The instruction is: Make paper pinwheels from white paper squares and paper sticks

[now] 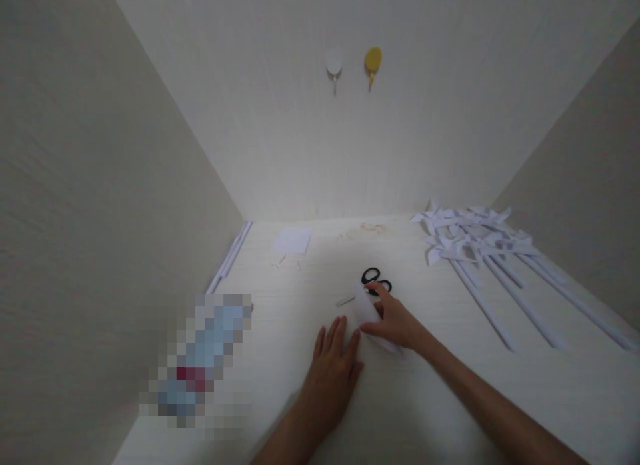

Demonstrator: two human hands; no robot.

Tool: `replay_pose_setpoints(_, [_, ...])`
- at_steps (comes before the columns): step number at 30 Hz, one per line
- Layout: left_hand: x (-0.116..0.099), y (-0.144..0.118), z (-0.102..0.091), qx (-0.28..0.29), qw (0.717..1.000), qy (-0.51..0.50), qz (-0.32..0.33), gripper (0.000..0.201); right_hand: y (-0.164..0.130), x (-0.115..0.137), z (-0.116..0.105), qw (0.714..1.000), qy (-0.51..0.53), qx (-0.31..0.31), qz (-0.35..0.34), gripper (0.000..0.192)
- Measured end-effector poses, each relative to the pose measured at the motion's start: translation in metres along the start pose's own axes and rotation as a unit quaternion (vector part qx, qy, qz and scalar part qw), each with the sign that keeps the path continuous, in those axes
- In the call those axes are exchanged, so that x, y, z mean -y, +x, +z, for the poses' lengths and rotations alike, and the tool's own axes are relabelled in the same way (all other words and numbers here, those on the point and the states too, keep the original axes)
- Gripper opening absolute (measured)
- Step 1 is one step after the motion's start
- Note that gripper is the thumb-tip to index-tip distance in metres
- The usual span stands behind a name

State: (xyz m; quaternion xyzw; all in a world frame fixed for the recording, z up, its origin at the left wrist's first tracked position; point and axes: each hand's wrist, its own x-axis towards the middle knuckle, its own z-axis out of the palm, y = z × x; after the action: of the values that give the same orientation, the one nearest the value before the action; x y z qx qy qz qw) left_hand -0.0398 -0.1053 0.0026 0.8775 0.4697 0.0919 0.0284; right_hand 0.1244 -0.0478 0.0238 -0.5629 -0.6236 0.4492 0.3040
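My right hand [397,320] pinches a folded-looking piece of white paper [364,306] between thumb and fingers, low over the table. Beside it, my left hand [333,366] lies flat with its fingers stretched out, the index finger close to the paper's lower edge. Just beyond my right fingertips are the black handles of a pair of scissors [371,274]. The paper covers part of the scissors. A thin grey metal strip [346,300] shows on the paper's left side; whether it is the scissors' blade I cannot tell.
White paper pinwheels [467,235] with rolled paper sticks [483,305] lie in a heap at the right. A paper square [291,240] and small scraps [374,227] are at the back. Rolled paper [230,257] and a pixelated object [205,358] line the left. Hooks [373,59] hang on the wall.
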Motion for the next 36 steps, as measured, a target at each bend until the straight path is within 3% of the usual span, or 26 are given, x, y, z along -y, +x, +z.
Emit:
replay_pose_setpoints(3, [0.001, -0.001, 0.0, -0.011, 0.999, -0.033, -0.005, 0.041, -0.001, -0.001, 0.004, 0.999, -0.016, -0.036, -0.021, 0.06])
replay_pose_setpoints(6, [0.008, 0.004, -0.002, -0.044, 0.991, -0.127, -0.004, 0.034, -0.002, -0.007, 0.008, 0.997, 0.056, -0.056, -0.001, 0.058])
replay_pose_setpoints(8, [0.014, 0.013, -0.004, -0.09, 0.967, -0.235, -0.035, 0.028, -0.001, -0.011, 0.011, 0.988, 0.128, -0.087, 0.013, 0.057])
replay_pose_setpoints(10, [0.019, 0.026, -0.005, -0.128, 0.912, -0.382, -0.077, 0.025, 0.0, -0.014, 0.012, 0.968, 0.217, -0.123, 0.015, 0.055])
replay_pose_setpoints(14, [0.02, 0.056, -0.005, -0.11, 0.74, -0.639, -0.18, 0.024, 0.005, -0.013, 0.015, 0.904, 0.388, -0.179, 0.013, 0.045])
replay_pose_setpoints(16, [0.017, 0.065, -0.004, -0.113, 0.701, -0.675, -0.202, 0.023, 0.007, -0.012, 0.017, 0.884, 0.424, -0.196, 0.011, 0.042])
replay_pose_setpoints(18, [0.014, 0.069, -0.005, -0.113, 0.696, -0.678, -0.207, 0.022, 0.008, -0.01, 0.019, 0.879, 0.433, -0.199, 0.005, 0.04])
replay_pose_setpoints(24, [0.015, 0.067, -0.01, -0.115, 0.737, -0.641, -0.181, 0.013, 0.006, -0.008, 0.024, 0.891, 0.413, -0.19, 0.003, 0.04])
replay_pose_setpoints(36, [0.016, 0.067, -0.011, -0.118, 0.745, -0.631, -0.184, 0.014, 0.007, -0.013, 0.026, 0.894, 0.403, -0.195, 0.001, 0.037])
